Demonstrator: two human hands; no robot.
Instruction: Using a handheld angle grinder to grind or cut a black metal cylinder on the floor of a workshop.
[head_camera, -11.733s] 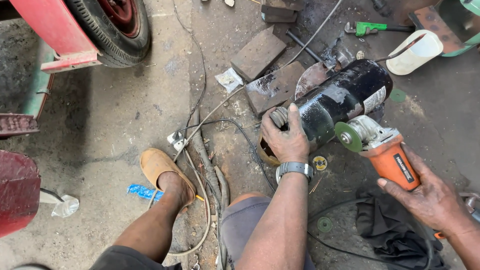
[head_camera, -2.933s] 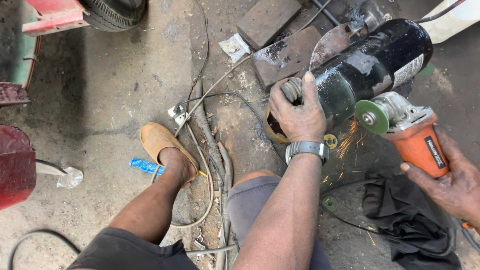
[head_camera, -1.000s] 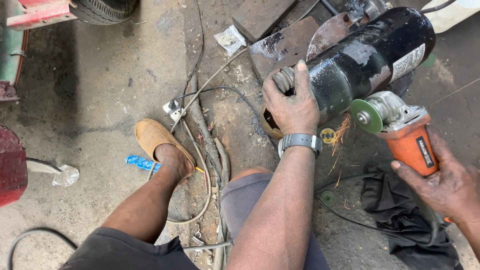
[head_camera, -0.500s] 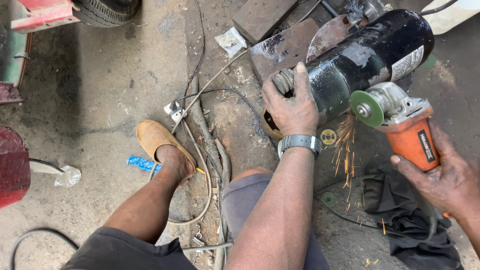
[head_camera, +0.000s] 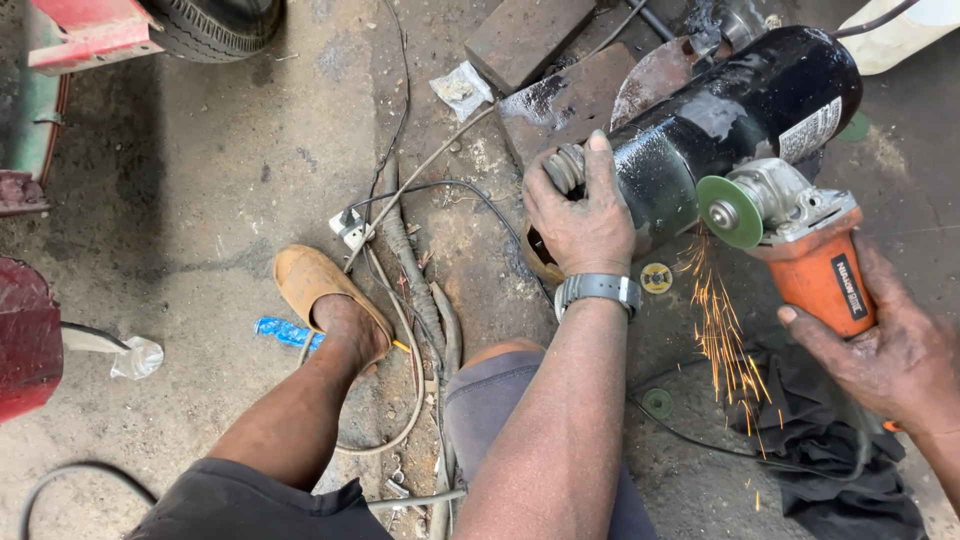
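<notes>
Sparks now fall thicker than a second ago: green disc of orange angle grinder (head_camera: 800, 255) bites the black motor housing (head_camera: 735, 125), centre-right on floor. Left hand (head_camera: 580, 215) clasps its shaft end; right hand (head_camera: 895, 355) wraps grinder body. Cut progressing.

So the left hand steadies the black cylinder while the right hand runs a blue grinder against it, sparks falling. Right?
Not quite: the grinder is orange, not blue, as the head view shows. The rest holds: the left hand steadies the black cylinder, the right hand holds the grinder against it, and sparks fall.
</notes>
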